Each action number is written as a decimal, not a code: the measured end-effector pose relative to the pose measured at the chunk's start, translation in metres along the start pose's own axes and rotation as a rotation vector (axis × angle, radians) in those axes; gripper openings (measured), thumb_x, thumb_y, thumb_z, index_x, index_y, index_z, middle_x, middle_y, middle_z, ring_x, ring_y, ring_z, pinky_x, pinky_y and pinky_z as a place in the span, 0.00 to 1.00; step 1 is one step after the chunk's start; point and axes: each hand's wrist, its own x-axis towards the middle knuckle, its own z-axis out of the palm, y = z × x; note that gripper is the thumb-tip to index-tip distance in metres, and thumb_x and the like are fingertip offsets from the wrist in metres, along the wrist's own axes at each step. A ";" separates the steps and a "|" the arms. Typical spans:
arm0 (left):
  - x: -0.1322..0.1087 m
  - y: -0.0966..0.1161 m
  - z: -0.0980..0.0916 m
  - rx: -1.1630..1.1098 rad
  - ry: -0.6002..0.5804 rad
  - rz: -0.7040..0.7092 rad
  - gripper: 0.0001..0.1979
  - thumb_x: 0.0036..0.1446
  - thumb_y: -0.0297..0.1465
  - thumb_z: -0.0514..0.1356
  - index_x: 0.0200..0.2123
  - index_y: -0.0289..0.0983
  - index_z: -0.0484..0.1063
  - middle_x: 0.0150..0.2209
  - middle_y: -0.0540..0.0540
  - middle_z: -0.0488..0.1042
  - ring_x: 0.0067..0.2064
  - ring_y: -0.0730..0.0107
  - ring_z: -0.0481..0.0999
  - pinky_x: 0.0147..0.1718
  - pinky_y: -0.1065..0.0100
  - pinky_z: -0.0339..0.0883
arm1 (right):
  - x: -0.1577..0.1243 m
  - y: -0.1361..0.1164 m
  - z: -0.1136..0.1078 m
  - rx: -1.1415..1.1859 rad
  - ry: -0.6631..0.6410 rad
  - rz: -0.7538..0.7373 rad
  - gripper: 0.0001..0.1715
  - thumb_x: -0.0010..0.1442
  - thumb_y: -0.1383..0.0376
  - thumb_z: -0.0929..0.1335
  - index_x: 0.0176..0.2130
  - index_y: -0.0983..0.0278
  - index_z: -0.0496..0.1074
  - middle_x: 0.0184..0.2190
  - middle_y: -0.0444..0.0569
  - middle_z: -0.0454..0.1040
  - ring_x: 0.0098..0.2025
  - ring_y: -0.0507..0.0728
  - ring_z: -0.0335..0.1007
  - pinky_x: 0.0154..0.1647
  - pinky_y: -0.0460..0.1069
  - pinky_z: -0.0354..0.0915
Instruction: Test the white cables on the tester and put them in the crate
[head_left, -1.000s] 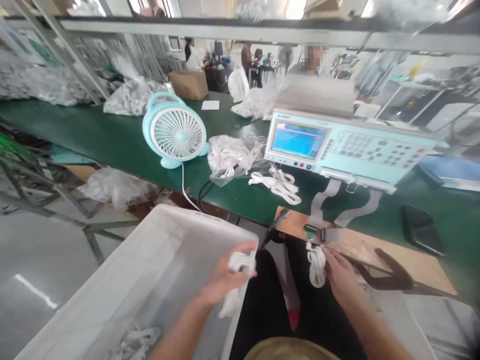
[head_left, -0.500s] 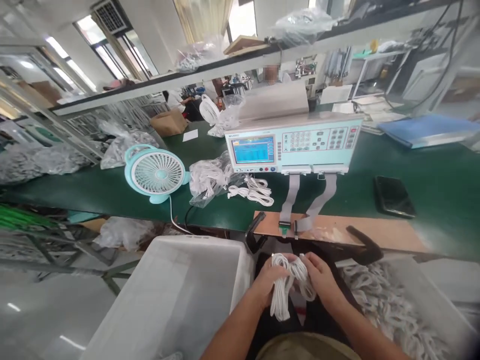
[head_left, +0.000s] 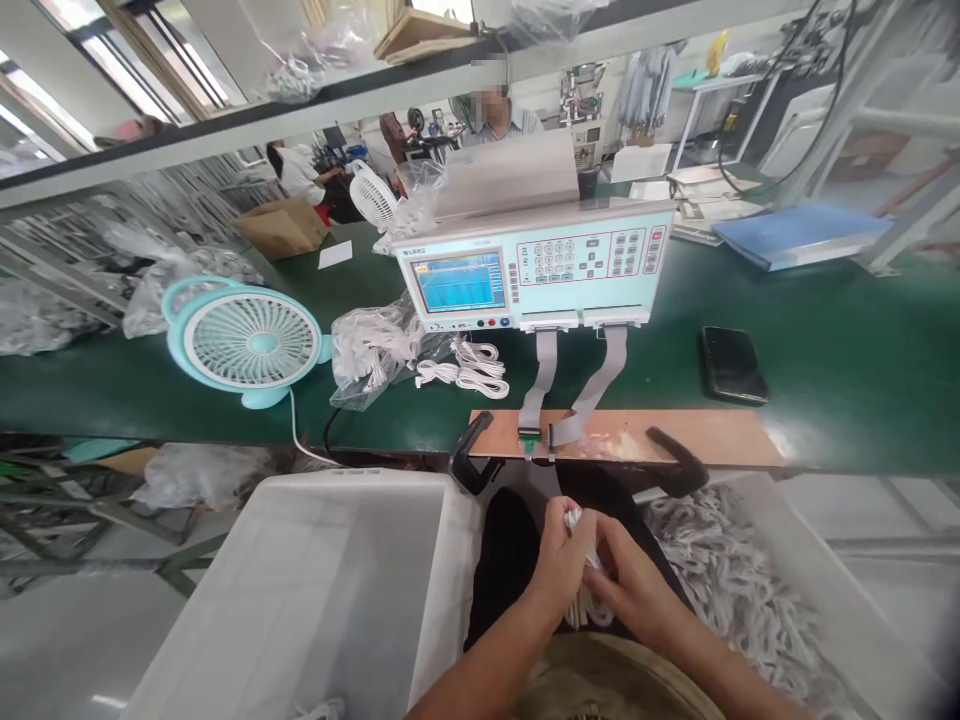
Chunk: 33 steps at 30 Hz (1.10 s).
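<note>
My left hand (head_left: pixel 559 555) and my right hand (head_left: pixel 626 575) are close together over my lap, both closed around white cable bundles (head_left: pixel 592 610). The hands hide much of the cables; a bit of white shows between the fingers and some loops hang below. Beyond them, two ribbon cables run from a light-blue tester (head_left: pixel 585 265) with a lit screen to small connectors (head_left: pixel 529 440) at the edge of a brown board (head_left: pixel 615 435). Black clamps (head_left: pixel 472 455) sit at both ends of the board.
At left stands a pale blue fan (head_left: pixel 259 342), beside a bag of white cables (head_left: pixel 379 350). Loose coiled cables (head_left: pixel 480 370) and a black phone (head_left: pixel 733 365) lie on the green table. White bins (head_left: pixel 285 580) flank my lap; the right one holds many cables (head_left: pixel 742 580). A person (head_left: pixel 502 120) sits beyond.
My hands have come closer together, and the cable bundles that were spread between them are now mostly covered by the fingers. The view has shifted to the right.
</note>
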 end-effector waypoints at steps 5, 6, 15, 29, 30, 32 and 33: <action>-0.006 0.014 -0.034 0.209 -0.188 0.108 0.18 0.51 0.43 0.63 0.40 0.37 0.73 0.31 0.49 0.68 0.27 0.74 0.64 0.24 0.74 0.61 | 0.009 -0.004 -0.017 0.413 -0.228 0.120 0.14 0.56 0.61 0.66 0.42 0.63 0.73 0.32 0.47 0.73 0.36 0.58 0.68 0.38 0.49 0.65; -0.007 0.019 -0.041 0.269 -0.222 0.136 0.18 0.50 0.42 0.64 0.41 0.37 0.74 0.32 0.48 0.69 0.28 0.73 0.66 0.25 0.73 0.62 | 0.009 -0.005 -0.021 0.446 -0.268 0.147 0.13 0.55 0.61 0.66 0.40 0.63 0.73 0.29 0.46 0.72 0.33 0.57 0.67 0.35 0.48 0.64; -0.006 0.035 -0.059 0.488 -0.443 0.307 0.11 0.51 0.34 0.65 0.39 0.39 0.80 0.38 0.43 0.76 0.40 0.63 0.74 0.43 0.66 0.65 | 0.015 -0.007 -0.008 0.314 -0.425 0.197 0.17 0.59 0.53 0.68 0.40 0.63 0.67 0.29 0.44 0.71 0.23 0.51 0.65 0.22 0.44 0.61; 0.014 0.029 -0.060 0.141 -0.120 -0.090 0.14 0.45 0.40 0.65 0.23 0.37 0.66 0.16 0.55 0.62 0.15 0.77 0.59 0.13 0.74 0.53 | 0.054 0.005 0.008 -0.442 0.179 -0.426 0.12 0.65 0.62 0.60 0.32 0.61 0.67 0.30 0.50 0.71 0.33 0.58 0.66 0.36 0.52 0.60; 0.019 0.030 -0.060 0.051 -0.132 -0.125 0.16 0.45 0.41 0.65 0.23 0.38 0.63 0.16 0.56 0.62 0.14 0.77 0.58 0.12 0.75 0.52 | 0.059 0.006 0.009 -0.416 0.218 -0.395 0.12 0.65 0.61 0.60 0.32 0.61 0.67 0.28 0.49 0.70 0.32 0.57 0.65 0.35 0.52 0.60; 0.029 0.032 -0.062 -0.069 -0.143 -0.177 0.18 0.45 0.43 0.64 0.23 0.39 0.60 0.15 0.56 0.62 0.14 0.77 0.60 0.10 0.76 0.51 | 0.068 0.009 0.012 -0.333 0.251 -0.301 0.13 0.65 0.59 0.61 0.32 0.61 0.68 0.28 0.48 0.71 0.31 0.57 0.66 0.35 0.52 0.61; 0.033 0.033 -0.063 -0.084 -0.143 -0.192 0.18 0.45 0.43 0.65 0.23 0.39 0.60 0.15 0.56 0.62 0.15 0.76 0.60 0.10 0.76 0.51 | 0.072 0.010 0.013 -0.288 0.254 -0.253 0.13 0.64 0.58 0.61 0.33 0.61 0.69 0.28 0.48 0.72 0.32 0.58 0.67 0.36 0.52 0.61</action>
